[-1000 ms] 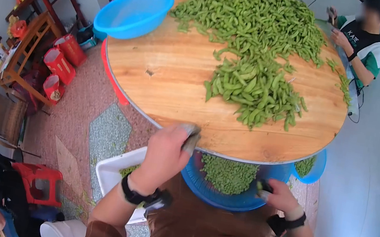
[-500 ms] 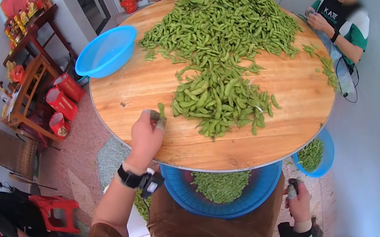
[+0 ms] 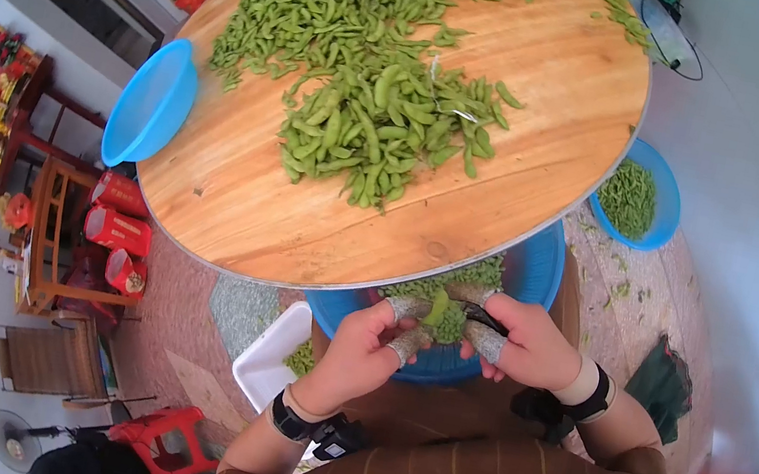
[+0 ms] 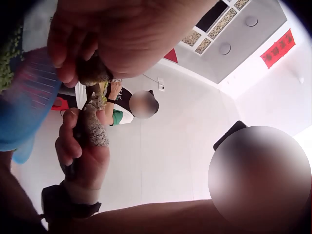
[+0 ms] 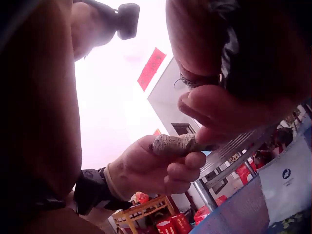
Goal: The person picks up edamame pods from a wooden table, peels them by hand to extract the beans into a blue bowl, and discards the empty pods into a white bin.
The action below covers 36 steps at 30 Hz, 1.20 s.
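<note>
Over the blue basin (image 3: 545,266) of shelled green beans (image 3: 483,274), both hands meet just below the table edge. My left hand (image 3: 361,354) pinches a green soybean pod (image 3: 437,307) between thumb and forefinger, which wear grey speckled finger covers. My right hand (image 3: 533,345), with similar covers, closes in at the pod's other side. A slim dark tool (image 4: 71,171) sticks out below its curled fingers in the left wrist view; its kind I cannot tell. In the right wrist view, the left hand's covered thumb (image 5: 168,145) points toward the right fingers.
The round wooden table (image 3: 473,223) carries a heap of soybean pods (image 3: 358,127) and a blue bowl (image 3: 151,105) at its left edge. Another blue bowl (image 3: 635,196) of pods stands at the right, a white tub (image 3: 270,350) at lower left. Other people sit around.
My left hand went onto the table, took a pod, and came back down over the basin. From the right side, my right hand moved in to meet it. The head view tilted downward.
</note>
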Available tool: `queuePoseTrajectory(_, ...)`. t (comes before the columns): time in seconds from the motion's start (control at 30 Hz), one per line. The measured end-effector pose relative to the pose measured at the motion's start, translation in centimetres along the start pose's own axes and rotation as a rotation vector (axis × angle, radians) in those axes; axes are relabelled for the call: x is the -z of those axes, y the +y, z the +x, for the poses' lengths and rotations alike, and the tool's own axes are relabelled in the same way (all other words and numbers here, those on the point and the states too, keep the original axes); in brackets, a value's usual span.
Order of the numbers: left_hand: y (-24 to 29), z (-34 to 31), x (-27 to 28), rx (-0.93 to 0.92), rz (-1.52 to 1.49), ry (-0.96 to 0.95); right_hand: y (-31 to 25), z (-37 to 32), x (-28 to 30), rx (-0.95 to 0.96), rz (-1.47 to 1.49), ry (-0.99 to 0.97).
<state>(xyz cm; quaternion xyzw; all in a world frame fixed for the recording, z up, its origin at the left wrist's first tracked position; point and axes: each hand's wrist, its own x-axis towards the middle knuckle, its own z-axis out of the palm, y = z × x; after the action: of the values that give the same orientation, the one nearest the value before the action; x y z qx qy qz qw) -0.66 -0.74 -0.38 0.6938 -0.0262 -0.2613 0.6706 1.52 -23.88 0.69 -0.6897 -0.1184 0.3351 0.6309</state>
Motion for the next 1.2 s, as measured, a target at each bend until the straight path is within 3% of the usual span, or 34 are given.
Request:
queuePoseTrajectory(0.1, -0.9, 0.1, -0.2, 0.006, 0.015, 0.026, 0.2, -0.1, -0.4, -0.028, 0.034, 0.009)
queuePoseTrajectory(0.17, -1.7, 0.3, -0.4, -0.134, 0.146, 0.105, 0.2, 0.0, -0.6, -0.026, 0.068, 0.019)
queuePoseTrajectory(0.27, -2.0, 0.4, -0.3, -0.199, 0.257, 0.084, 0.3, 0.0, -0.8, -0.022, 0.041, 0.022)
queuePoseTrajectory(0.4, -1.4, -0.1, -0.3, -0.081, 0.318, 0.072, 0.3, 0.1, -1.0, -0.049, 0.014, 0.025)
queuePoseTrajectory(0.5, -2.0, 0.1, -0.7, -0.107, 0.255, 0.094, 0.2, 0.2, -1.2, -0.053, 0.017, 0.026)
queuePoseTrajectory(0.57, -2.2, 0.4, -1.0, -0.255, 0.328, 0.193, 0.2, 0.2, -1.4, -0.06, 0.03, 0.029)
queuePoseTrajectory(0.9, -1.1, 0.6, -0.8, -0.338, 0.514, 0.174, -0.1, -0.1, -1.6, -0.071, 0.038, -0.007)
queuePoseTrajectory(1.0, -0.6, 0.4, -0.9, -0.332, 0.732, 0.149, 1.0, 0.2, -1.3, -0.058, 0.123, -0.044)
queuePoseTrajectory(1.1, -0.7, 0.5, -0.7, -0.417, 0.633, 0.122, 1.8, 0.6, -1.0, -0.018, 0.362, -0.142)
queuePoseTrajectory(1.17, -0.9, 0.3, -0.4, 0.096, -0.181, -0.07, 2.0, 0.5, -0.9, -0.015, 0.521, -0.207)
queuePoseTrajectory(1.2, -1.3, 0.3, -0.3, 0.098, -0.184, -0.068, 1.9, 0.4, -0.9, -0.098, 0.679, -0.256)
